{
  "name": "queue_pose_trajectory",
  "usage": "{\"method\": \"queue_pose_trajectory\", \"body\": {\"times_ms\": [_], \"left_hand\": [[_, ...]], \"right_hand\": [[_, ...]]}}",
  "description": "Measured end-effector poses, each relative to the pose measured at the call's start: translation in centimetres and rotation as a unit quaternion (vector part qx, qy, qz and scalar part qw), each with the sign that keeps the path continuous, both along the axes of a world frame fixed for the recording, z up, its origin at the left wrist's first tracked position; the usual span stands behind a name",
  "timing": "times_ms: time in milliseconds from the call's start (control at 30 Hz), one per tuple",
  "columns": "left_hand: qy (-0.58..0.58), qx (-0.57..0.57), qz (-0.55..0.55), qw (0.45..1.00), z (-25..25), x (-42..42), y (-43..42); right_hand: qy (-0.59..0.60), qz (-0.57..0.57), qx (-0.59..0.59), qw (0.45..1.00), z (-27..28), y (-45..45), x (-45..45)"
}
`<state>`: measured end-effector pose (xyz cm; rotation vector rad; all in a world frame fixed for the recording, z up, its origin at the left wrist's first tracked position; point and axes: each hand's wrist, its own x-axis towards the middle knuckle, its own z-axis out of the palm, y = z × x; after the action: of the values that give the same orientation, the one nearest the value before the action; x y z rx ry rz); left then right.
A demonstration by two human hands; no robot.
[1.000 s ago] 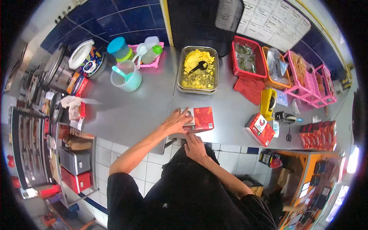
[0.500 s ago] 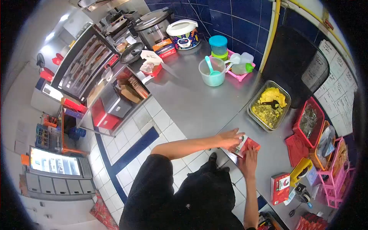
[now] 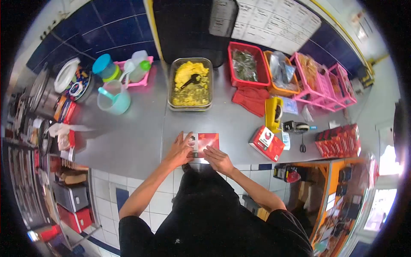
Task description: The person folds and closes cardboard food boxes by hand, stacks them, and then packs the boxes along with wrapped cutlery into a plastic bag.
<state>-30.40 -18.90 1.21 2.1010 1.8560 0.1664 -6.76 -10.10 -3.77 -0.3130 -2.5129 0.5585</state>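
Observation:
A small red and white cardboard box (image 3: 208, 140) lies on the steel counter near its front edge, directly before me. My left hand (image 3: 180, 151) grips its left side, fingers bent over the white printed part. On the box's lower right side, my right hand (image 3: 219, 160) holds with its fingers pressed to the red face. Behind the box stands a glass container (image 3: 191, 107) of yellow food, with a black scoop (image 3: 191, 81) resting in it.
Right of my hands are another red box (image 3: 267, 144), a yellow tape dispenser (image 3: 272, 115), scissors (image 3: 303, 144) and a row of red boxes (image 3: 338, 141). Behind them stand a red basket (image 3: 249, 81) and pink baskets (image 3: 319, 95). A tub with a turquoise ladle (image 3: 114, 103) stands to the left.
My view has swung to the right, bringing the box and hands to the middle and more of the right counter into sight. Both hands remain on the box.

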Motion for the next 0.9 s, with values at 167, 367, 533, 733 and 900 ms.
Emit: {"method": "queue_pose_trajectory", "body": {"times_ms": [167, 367, 533, 733, 900], "left_hand": [[-0.021, 0.045, -0.041, 0.998, -0.5, 2.0, 2.2], [-0.143, 0.035, -0.015, 0.989, 3.3, 6.1, 7.2], [-0.412, 0.122, 0.067, 0.9, 4.8, 19.7, 18.0], [-0.591, -0.125, 0.331, 0.724, -1.2, 32.4, 28.7], [-0.538, -0.158, 0.402, 0.724, -2.0, 34.3, 31.3]], "right_hand": [[0.012, -0.043, -0.031, 0.999, 0.8, 0.2, 2.5], [0.07, -0.06, -0.035, 0.995, -0.3, 0.5, 3.7], [0.1, -0.101, -0.081, 0.987, -0.5, 0.4, 3.2], [0.039, -0.018, -0.104, 0.994, -2.4, 1.4, 3.9], [0.126, -0.056, -0.126, 0.982, -3.2, 0.8, 3.8]]}}
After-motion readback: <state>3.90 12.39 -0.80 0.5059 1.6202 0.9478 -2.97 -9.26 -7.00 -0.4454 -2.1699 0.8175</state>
